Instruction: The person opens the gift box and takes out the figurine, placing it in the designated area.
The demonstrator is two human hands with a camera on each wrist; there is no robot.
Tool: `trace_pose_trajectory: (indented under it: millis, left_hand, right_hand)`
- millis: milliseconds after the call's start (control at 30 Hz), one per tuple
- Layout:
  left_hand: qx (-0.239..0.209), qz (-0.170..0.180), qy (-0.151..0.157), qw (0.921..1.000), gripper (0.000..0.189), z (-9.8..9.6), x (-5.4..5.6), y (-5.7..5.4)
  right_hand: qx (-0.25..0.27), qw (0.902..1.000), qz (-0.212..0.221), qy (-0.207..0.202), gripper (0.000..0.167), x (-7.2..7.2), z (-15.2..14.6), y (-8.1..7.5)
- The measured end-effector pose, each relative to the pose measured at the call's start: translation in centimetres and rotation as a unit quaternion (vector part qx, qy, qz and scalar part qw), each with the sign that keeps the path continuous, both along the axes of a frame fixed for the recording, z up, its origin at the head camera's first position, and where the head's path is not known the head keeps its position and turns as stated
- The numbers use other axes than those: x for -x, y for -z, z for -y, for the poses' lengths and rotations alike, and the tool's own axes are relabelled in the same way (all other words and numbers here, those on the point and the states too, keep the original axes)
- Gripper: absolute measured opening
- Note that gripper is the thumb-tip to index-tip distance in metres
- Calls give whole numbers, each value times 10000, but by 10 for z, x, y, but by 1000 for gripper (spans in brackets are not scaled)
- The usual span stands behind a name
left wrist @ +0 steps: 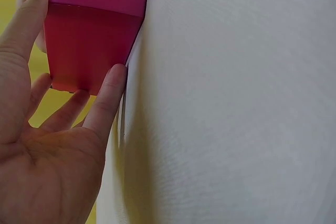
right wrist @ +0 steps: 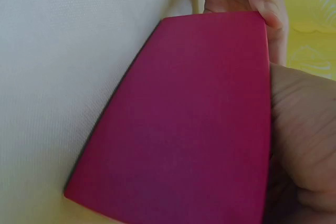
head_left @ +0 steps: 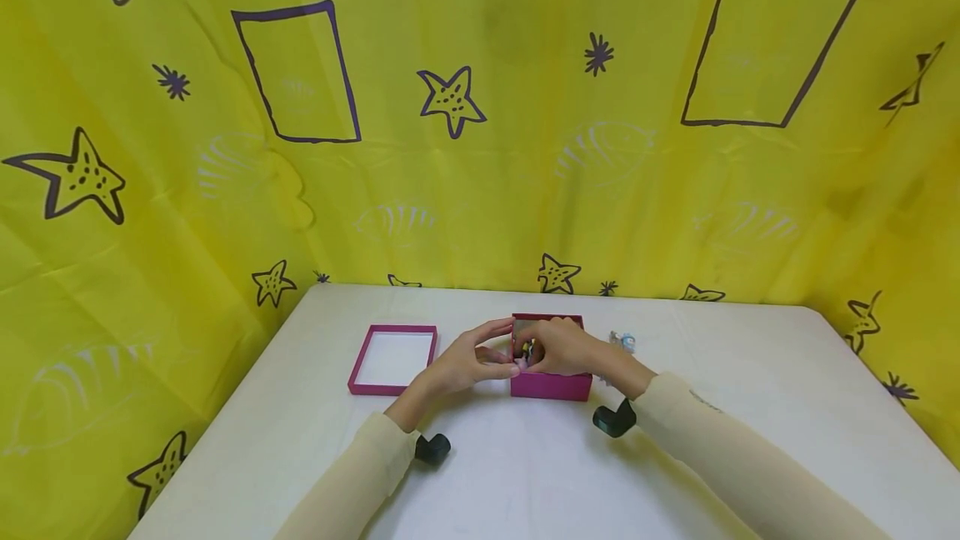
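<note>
A magenta box [head_left: 551, 387] stands on the white table with its top uncovered. My left hand [head_left: 468, 357] holds its left end, thumb at the near top corner and fingers at the far edge. In the left wrist view those fingertips [left wrist: 116, 74] are spread over the red end wall. My right hand [head_left: 558, 347] reaches down into the box with bent fingers. Between its thumb and fingers shows a small yellow-and-black thing [head_left: 528, 350], mostly covered by the hand. The right wrist view shows the box's near wall [right wrist: 194, 119], hiding the right fingertips.
To the left lies a magenta-rimmed lid [head_left: 375, 390], its white inside facing up. Small figurines [head_left: 624, 342] stand just right of the box, partly behind the right forearm. A yellow curtain [head_left: 480, 215] with starfish and fish drawings hangs behind the white table [head_left: 750, 407].
</note>
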State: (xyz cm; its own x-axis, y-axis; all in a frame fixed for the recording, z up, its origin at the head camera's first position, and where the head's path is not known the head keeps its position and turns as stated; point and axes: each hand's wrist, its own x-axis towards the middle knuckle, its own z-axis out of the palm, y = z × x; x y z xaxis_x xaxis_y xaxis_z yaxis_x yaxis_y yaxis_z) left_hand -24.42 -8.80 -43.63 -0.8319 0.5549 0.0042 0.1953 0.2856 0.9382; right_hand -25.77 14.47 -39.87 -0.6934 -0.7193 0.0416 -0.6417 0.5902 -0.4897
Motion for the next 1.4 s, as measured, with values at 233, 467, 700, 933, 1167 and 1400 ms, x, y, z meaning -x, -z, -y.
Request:
trace_pose_trajectory:
  millis: [233,467,700,933,1167,1400]
  left_hand:
    - [54,10,-50,10000,77,0,-1,0]
    - [-72,22,-15,10000,78,0,0,1]
    - [-109,11,12,9999,79,1,0,1]
    - [-95,-42,42,9999,78,0,1,1]
    - [-96,-20,53,9999,78,-1,0,1]
    - [-123,-30,56,9999,80,-1,1,2]
  right_hand:
    - [15,9997,-104,200,20,-3,4,1]
    - [136,9997,-49,191,19,-3,5,2]
    - [63,9997,-55,213,15,-2,7,2]
    - [96,9999,-29,134,14,-3,6,2]
    - [224,9997,78,-44,12,-2,1,2]
    - [271,9994,18,-222,10,0,-2,3]
